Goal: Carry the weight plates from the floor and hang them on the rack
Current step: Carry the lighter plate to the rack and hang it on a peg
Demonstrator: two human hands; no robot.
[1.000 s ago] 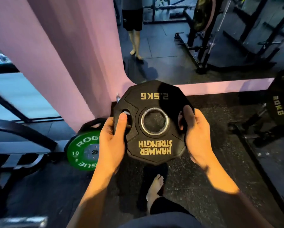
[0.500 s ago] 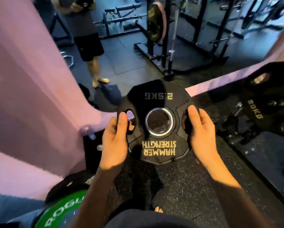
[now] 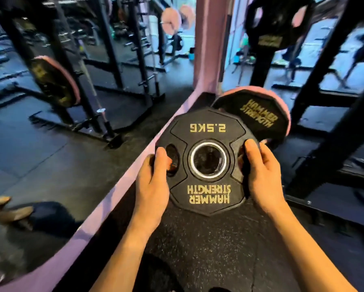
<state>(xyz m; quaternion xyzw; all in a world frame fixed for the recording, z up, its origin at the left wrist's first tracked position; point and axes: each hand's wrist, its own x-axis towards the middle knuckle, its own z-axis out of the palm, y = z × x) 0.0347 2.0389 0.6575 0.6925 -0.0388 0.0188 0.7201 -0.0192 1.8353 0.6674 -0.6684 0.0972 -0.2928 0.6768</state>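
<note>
Head view: small plate held at both sides

Both hands are gripping a black weight plate (image 3: 206,161) flat above the speckled floor (image 3: 208,249). Left hand (image 3: 153,186) and right hand (image 3: 263,178) are curling fingers through its side holes. Just beyond it, a bigger plate (image 3: 254,116) is hanging beside the black rack (image 3: 324,127).
</note>
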